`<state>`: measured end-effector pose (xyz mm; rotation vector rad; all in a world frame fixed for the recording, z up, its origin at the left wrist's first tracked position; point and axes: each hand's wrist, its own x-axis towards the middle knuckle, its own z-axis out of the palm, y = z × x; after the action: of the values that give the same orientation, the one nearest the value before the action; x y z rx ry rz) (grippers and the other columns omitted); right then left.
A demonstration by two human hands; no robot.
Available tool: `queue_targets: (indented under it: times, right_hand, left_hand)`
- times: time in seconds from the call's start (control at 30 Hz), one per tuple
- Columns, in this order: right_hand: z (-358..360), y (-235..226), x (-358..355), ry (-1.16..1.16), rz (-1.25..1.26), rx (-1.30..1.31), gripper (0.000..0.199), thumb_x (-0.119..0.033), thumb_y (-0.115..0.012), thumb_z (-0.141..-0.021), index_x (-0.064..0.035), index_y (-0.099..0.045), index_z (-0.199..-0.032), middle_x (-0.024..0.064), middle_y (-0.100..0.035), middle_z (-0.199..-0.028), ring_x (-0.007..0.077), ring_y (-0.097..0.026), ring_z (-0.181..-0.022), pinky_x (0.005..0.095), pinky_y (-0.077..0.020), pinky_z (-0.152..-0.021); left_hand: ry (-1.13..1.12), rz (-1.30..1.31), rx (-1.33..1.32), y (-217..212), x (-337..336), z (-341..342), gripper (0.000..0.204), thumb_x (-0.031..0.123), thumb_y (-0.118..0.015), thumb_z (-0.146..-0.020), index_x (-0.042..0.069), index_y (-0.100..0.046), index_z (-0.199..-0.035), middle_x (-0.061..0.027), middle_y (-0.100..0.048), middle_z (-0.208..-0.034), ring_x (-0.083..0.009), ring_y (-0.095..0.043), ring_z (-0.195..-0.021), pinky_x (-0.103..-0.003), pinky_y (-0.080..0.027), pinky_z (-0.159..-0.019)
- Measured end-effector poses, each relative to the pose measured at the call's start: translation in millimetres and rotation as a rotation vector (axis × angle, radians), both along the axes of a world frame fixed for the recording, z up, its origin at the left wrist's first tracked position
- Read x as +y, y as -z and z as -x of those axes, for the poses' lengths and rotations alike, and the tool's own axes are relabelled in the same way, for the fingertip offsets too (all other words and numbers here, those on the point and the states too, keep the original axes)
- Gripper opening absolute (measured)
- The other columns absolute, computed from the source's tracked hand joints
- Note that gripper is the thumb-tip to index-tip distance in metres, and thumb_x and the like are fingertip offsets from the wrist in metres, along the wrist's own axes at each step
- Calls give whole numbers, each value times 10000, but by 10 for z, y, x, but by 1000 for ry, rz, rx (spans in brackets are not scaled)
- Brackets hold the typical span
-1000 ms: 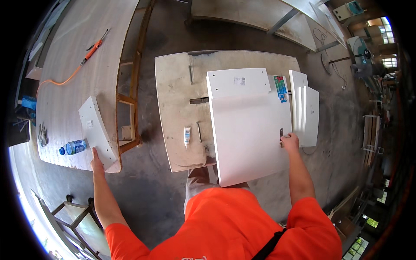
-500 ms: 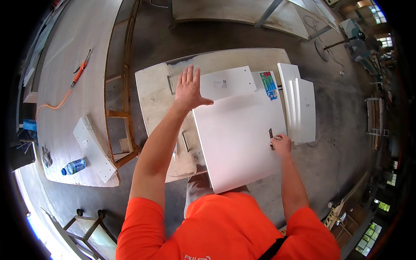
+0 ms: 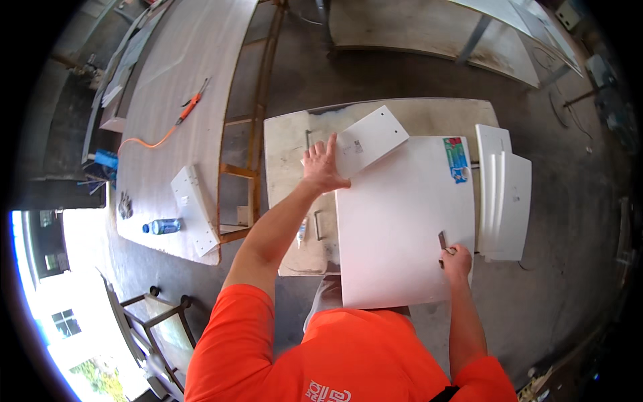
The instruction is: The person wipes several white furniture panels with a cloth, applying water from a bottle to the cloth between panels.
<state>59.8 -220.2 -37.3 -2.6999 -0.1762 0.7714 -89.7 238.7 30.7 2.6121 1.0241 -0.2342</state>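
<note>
A white rectangular panel [image 3: 372, 139] with holes at its far right end lies slanted over the far left part of a large white sheet [image 3: 395, 221]. My left hand [image 3: 323, 169] rests at the panel's near left end, fingers stretched and apart, thumb toward the sheet's corner. On the right side of the sheet, my right hand [image 3: 457, 261] is closed around what looks like a utility knife [image 3: 442, 240], a narrow dark tool pointing away from me. A red, green and blue printed card or packet [image 3: 457, 161] lies at the sheet's far right corner.
Under the sheet stands a worn worktable [image 3: 288, 201] with metal handles [image 3: 318, 226] and a small white tube [image 3: 302, 231]. Stacked white panels [image 3: 512, 201] sit at its right. Leftward, another table [image 3: 181, 87] bears an orange corded tool [image 3: 191, 107], a bottle [image 3: 164, 226] and a white panel [image 3: 194, 208].
The white panel has turned, its far right end swinging away from me, with my left hand at its left end. The view has shifted left. My right hand still holds the knife.
</note>
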Motion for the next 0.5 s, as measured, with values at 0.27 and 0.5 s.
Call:
queue_targets:
  times: [0.27,0.5]
  right_hand:
    - [343,-168,334,220,-391,55,189,-66,-736,-847,7,-697,-1017,101,-722,-919,194,-699,-777,347,-569,-686]
    - [1374,-828,2226,-45,-677,290,145,-78,-741,-864,31,-710,-955,51,-704,-825,108,-654,-724,285,-532,-646]
  left_hand:
    - [-951,66,-169,-58,596,1975,1274,414,-859,-568,152,-153,-1595,-247,-397,-1451,-424,-389,-1373,-492,-308,-1187]
    - [-1258,41,-34,272,1908,3176,1310,501,-890,-608,122,-150,-1619,-232,-423,-1491,-371,-393,-1411,-450,-313,-1187]
